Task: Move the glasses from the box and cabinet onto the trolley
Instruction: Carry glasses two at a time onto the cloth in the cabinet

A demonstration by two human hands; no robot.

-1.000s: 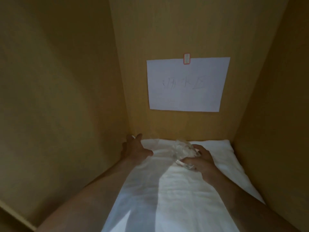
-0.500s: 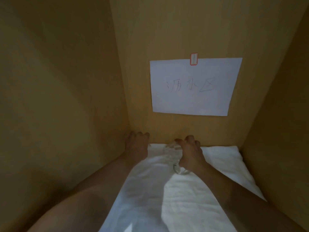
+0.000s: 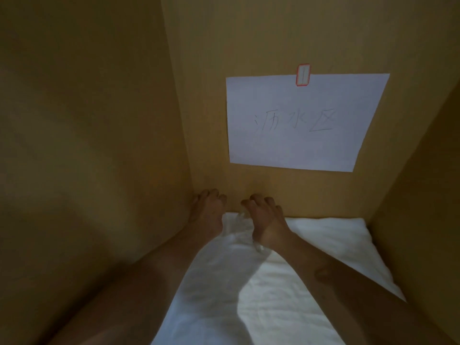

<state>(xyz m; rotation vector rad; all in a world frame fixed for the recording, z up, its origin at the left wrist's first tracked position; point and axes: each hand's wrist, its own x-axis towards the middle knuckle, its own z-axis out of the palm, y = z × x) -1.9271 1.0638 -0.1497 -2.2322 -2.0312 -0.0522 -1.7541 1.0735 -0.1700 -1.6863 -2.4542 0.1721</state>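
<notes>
Both arms reach deep into cabinet (image 3: pixel 87 145), toward back wall. White cloth (image 3: pixel 323 245) lines shelf floor, likely padding for glassware. Paper sign (image 3: pixel 298 125), taped to back wall, marks spot.

Right hand (image 3: pixel 267 225): fingers curled down over clear glass (image 3: pixel 258 247), grasping it from above; only rim-like edge shows beneath palm, on cloth. Glass lies under fingers, near back wall.

Left hand (image 3: pixel 207 215): in back-left corner, fingers bent; whether holding anything, cannot tell. Trolley not in view.

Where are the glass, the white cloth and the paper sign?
glass (image 3: pixel 258 247), head view, rim below the right wrist.
white cloth (image 3: pixel 323 235), head view, bare back part.
paper sign (image 3: pixel 298 145), head view, lower middle.
</notes>
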